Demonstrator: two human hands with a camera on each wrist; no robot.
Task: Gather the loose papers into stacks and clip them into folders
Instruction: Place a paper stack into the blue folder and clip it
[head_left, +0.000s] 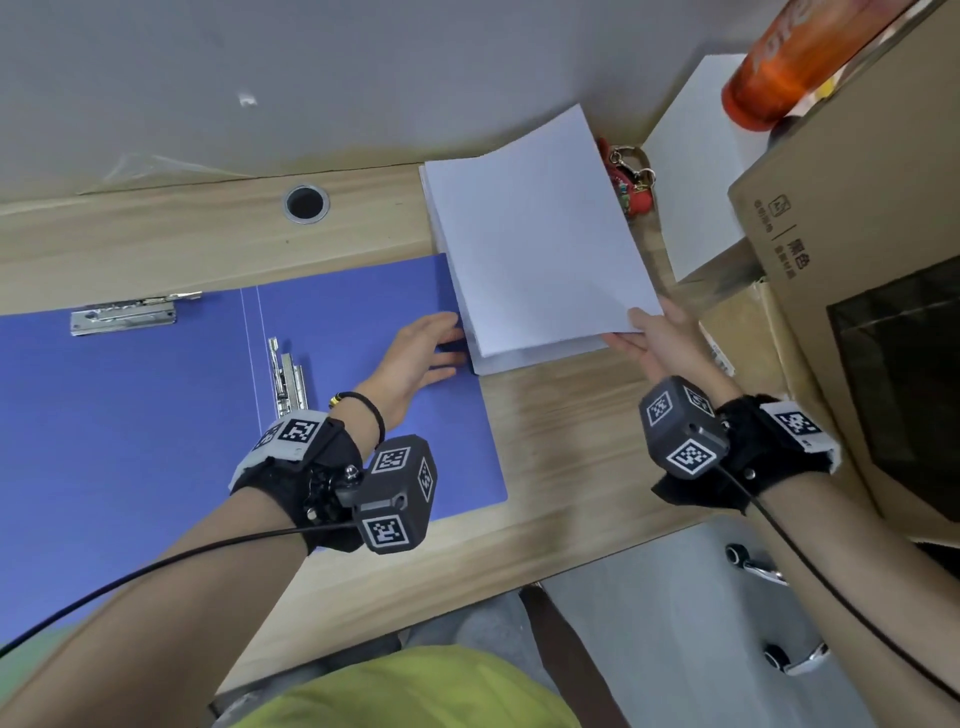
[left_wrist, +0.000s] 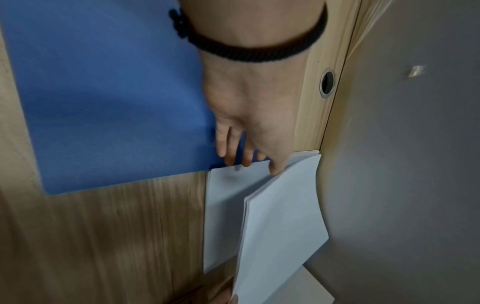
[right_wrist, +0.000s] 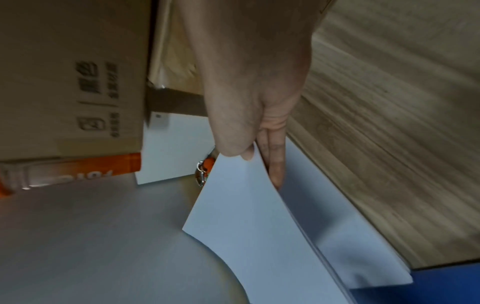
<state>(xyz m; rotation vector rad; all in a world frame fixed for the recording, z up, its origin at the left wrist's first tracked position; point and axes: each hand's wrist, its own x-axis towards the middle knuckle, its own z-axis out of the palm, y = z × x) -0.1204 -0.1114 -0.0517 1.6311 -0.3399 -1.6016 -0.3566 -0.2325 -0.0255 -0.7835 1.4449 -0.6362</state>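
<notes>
Pinching the near corner of the lifted sheets (head_left: 540, 234), thumb on top and fingers beneath, the right hand (head_left: 657, 338) raises them off the stack (head_left: 524, 358) at the desk's (head_left: 561, 457) one o'clock. The left hand (head_left: 415, 358), fingers straight, touches the stack's left edge over the open folder (head_left: 156, 415). At three o'clock, a box (head_left: 857, 208) bears blurred Chinese print; the orange bottle's (head_left: 789, 57) lettering is unreadable.

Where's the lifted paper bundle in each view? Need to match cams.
Head: lifted paper bundle upper centre-right, right hand pinching its near corner.
Left wrist: lower centre-right, raised off the lower stack.
Right wrist: centre, below the thumb.
Shared landmark: blue folder.
</notes>
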